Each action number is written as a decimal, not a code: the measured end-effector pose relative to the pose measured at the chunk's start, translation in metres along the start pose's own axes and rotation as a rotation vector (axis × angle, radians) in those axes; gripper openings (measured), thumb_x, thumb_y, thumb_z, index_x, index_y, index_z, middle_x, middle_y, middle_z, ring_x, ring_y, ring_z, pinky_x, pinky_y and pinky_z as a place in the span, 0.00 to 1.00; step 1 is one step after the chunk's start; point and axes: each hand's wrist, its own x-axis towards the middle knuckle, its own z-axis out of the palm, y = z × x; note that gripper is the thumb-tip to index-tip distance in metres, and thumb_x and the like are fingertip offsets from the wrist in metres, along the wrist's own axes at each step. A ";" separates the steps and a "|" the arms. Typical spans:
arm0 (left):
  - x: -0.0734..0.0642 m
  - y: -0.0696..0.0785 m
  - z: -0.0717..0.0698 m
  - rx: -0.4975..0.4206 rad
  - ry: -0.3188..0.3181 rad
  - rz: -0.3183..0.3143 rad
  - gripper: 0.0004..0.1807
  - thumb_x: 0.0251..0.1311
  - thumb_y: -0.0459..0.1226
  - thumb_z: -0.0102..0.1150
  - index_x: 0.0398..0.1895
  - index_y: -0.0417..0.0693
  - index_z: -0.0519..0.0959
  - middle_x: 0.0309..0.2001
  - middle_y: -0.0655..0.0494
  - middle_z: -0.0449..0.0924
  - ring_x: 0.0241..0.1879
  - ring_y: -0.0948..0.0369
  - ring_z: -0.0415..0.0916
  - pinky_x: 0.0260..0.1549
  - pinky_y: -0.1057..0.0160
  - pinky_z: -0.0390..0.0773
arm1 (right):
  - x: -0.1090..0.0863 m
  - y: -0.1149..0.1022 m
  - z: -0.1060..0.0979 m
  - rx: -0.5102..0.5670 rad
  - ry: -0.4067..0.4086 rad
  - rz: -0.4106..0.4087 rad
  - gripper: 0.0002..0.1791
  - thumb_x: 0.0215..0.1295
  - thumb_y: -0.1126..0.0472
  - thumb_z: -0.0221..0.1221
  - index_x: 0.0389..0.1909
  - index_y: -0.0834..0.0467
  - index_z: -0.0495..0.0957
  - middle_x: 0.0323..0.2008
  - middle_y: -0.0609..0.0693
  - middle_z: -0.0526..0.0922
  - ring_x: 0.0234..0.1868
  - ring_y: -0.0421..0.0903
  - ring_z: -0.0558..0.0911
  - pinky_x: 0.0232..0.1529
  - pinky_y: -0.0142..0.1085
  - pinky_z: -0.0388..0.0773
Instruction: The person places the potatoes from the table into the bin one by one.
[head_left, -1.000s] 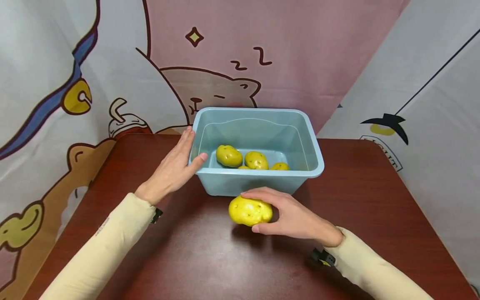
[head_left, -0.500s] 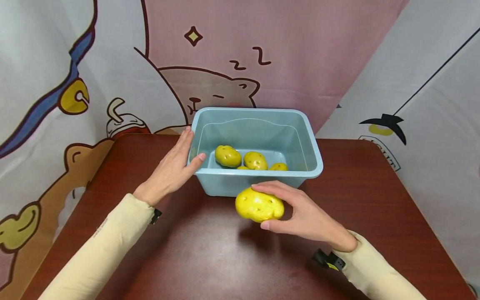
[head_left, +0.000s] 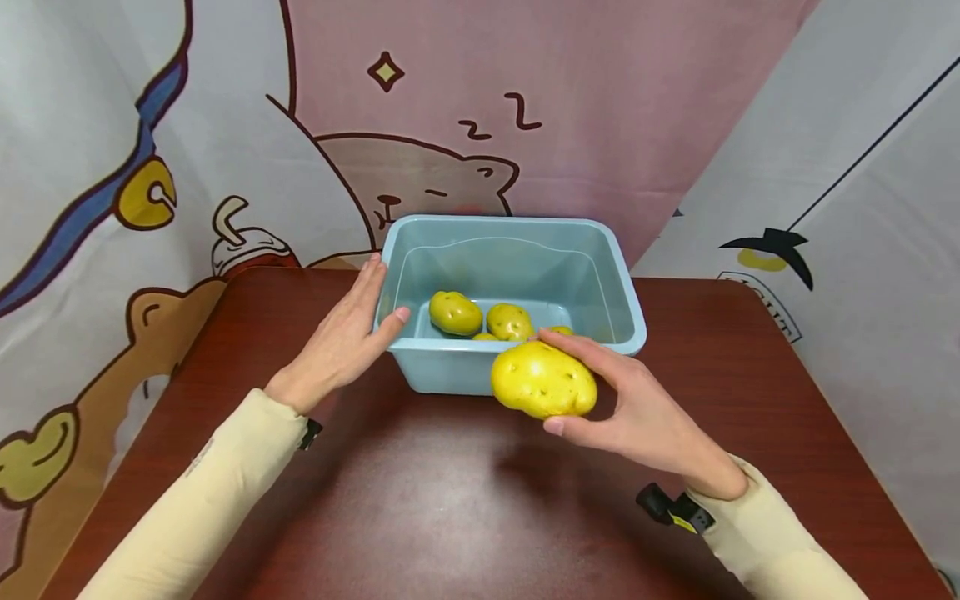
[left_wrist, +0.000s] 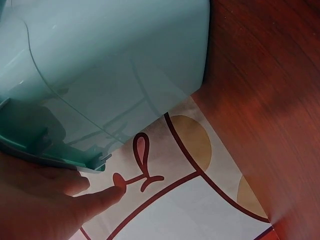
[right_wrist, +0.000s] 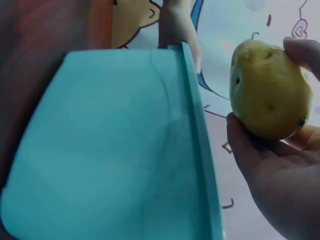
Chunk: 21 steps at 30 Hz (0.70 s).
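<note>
My right hand (head_left: 637, 408) grips a yellow potato (head_left: 543, 380) between thumb and fingers, held in the air just in front of the near rim of a light blue plastic bin (head_left: 442, 367). In the right wrist view the same potato (right_wrist: 270, 90) is beside the bin's rim. At the bin's left end, my left hand (head_left: 337, 342) rests against the rim with straight fingers and the thumb over the near corner. Inside the bin lie several potatoes (head_left: 455, 313), partly hidden by the near wall and by the potato in my hand.
The bin stands near the back of a dark red-brown wooden table (head_left: 420, 500). Behind it hangs a curtain (head_left: 585, 108) with cartoon animals. A black wrist device (head_left: 675, 508) is strapped at the right sleeve.
My right hand has lifted the potato off the table area and moved it up and to the right, closer to the bin's rim. My left hand stays at the bin's left end.
</note>
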 end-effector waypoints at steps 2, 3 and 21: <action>-0.001 0.000 0.000 0.001 -0.002 -0.002 0.48 0.76 0.62 0.39 0.84 0.40 0.43 0.84 0.53 0.34 0.83 0.52 0.35 0.77 0.44 0.48 | 0.002 -0.002 -0.005 0.009 0.021 0.015 0.47 0.56 0.60 0.77 0.76 0.43 0.68 0.68 0.41 0.76 0.62 0.42 0.76 0.60 0.29 0.72; -0.001 0.000 0.000 0.003 -0.002 -0.002 0.48 0.76 0.62 0.39 0.84 0.40 0.43 0.84 0.53 0.34 0.83 0.53 0.35 0.77 0.44 0.48 | 0.003 -0.002 -0.008 0.015 0.032 0.021 0.47 0.56 0.62 0.77 0.76 0.43 0.68 0.67 0.41 0.76 0.62 0.42 0.76 0.59 0.28 0.72; -0.001 0.001 -0.001 -0.002 -0.003 -0.003 0.47 0.77 0.61 0.39 0.84 0.39 0.43 0.84 0.52 0.34 0.83 0.51 0.35 0.77 0.44 0.48 | 0.025 0.009 -0.052 -0.031 0.174 0.120 0.42 0.61 0.63 0.73 0.76 0.44 0.69 0.65 0.47 0.76 0.49 0.44 0.76 0.42 0.26 0.78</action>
